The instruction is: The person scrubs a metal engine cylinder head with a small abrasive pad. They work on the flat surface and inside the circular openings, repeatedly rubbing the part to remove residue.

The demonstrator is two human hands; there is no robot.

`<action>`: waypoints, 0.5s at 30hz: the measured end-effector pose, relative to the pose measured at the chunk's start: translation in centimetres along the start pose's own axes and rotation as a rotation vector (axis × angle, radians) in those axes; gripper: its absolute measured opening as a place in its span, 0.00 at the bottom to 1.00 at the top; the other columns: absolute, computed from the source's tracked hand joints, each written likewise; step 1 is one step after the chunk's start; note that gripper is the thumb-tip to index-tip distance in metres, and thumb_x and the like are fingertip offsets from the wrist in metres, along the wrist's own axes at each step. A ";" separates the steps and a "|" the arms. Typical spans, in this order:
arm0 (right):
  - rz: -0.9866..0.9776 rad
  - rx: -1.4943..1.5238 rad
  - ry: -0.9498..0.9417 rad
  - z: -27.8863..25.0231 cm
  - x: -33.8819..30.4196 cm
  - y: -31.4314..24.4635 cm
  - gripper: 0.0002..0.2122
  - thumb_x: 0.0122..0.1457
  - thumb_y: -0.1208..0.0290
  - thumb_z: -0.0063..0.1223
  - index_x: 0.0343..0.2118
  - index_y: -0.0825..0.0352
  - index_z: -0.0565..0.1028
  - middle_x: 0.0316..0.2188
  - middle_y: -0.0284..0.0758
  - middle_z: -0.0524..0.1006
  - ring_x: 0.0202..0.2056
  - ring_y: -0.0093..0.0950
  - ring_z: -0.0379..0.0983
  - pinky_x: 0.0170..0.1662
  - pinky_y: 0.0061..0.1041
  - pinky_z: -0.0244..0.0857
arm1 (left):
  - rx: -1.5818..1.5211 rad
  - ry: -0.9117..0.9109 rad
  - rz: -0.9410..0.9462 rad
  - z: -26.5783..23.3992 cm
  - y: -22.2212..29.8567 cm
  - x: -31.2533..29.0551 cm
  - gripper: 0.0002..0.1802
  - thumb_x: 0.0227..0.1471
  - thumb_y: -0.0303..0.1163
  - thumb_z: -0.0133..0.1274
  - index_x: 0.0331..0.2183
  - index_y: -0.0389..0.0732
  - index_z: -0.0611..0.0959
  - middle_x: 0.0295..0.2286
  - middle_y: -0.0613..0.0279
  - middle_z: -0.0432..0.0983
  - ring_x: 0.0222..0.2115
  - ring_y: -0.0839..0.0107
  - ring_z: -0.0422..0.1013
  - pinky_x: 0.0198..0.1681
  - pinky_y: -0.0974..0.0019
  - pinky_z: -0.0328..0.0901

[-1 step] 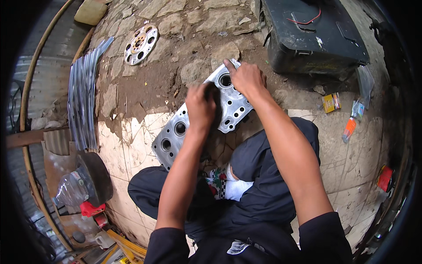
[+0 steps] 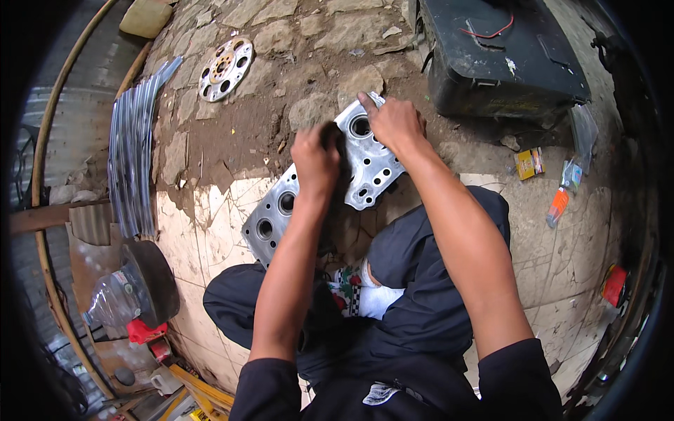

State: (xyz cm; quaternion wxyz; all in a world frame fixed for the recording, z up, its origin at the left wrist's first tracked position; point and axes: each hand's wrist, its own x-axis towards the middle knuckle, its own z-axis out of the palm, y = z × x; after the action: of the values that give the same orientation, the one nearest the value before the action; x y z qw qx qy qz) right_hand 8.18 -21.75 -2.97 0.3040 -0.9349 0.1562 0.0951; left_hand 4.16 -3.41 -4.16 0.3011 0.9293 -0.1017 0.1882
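A grey metal cylinder head [image 2: 265,229] with round bores and small holes lies slantwise in front of my legs, its flat face up. My left hand [image 2: 313,158] is closed over the middle of that face, its fingers smeared by motion. A dark, sheet-like thing [image 2: 341,165] shows along those fingers, against the metal; its kind is too blurred to make out. My right hand [image 2: 397,125] grips the far right end of the cylinder head, thumb along the end and fingers over the edge. Part of the face is hidden under my left hand and forearm.
A round metal plate with holes [image 2: 225,69] lies on the stony ground at the far left. Beyond my right hand stands a large black box [image 2: 509,77]. Ribbed clear sheets [image 2: 133,154] and a large plastic bottle [image 2: 116,300] are on the left; a small yellow box [image 2: 529,163] lies right.
My left hand has shifted slightly left and away from me across the cylinder head. My right hand keeps its grip on the far end.
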 end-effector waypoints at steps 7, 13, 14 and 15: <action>-0.001 0.022 -0.036 -1.0 0.0 -0.6 0.45 0.67 0.27 0.38 0.42 0.78 0.84 0.39 0.67 0.81 0.47 0.61 0.81 0.48 0.54 0.77 | -0.046 0.041 0.045 -0.9 0.0 -0.7 0.09 0.51 0.26 0.67 0.37 0.41 0.90 0.33 0.51 0.85 0.35 0.49 0.81 0.41 0.53 0.74; -0.018 0.020 0.035 -0.6 0.0 0.3 0.47 0.66 0.25 0.39 0.40 0.79 0.84 0.39 0.67 0.82 0.46 0.60 0.82 0.48 0.53 0.77 | -0.096 -0.001 0.069 -0.5 2.9 -3.0 0.07 0.53 0.26 0.65 0.36 0.41 0.90 0.32 0.50 0.85 0.34 0.48 0.80 0.40 0.51 0.73; -0.022 0.016 0.042 -0.3 -0.3 0.1 0.47 0.65 0.25 0.39 0.40 0.79 0.84 0.39 0.67 0.82 0.46 0.60 0.82 0.48 0.53 0.77 | -0.044 0.014 0.072 -0.5 2.2 -2.7 0.07 0.52 0.27 0.65 0.36 0.41 0.90 0.33 0.50 0.85 0.34 0.48 0.80 0.40 0.51 0.73; -0.027 0.016 0.013 -0.4 -0.2 0.0 0.48 0.65 0.25 0.39 0.40 0.80 0.84 0.40 0.67 0.82 0.46 0.60 0.82 0.48 0.53 0.77 | 0.006 0.028 0.071 -0.3 1.3 -1.8 0.08 0.51 0.27 0.66 0.37 0.41 0.90 0.33 0.49 0.85 0.35 0.48 0.80 0.40 0.50 0.73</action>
State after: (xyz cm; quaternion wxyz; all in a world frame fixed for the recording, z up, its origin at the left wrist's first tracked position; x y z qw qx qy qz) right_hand 8.01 -21.93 -2.55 0.3117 -0.9351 0.1463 0.0834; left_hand 2.05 -4.12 -3.97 0.2927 0.9233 -0.1298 0.2122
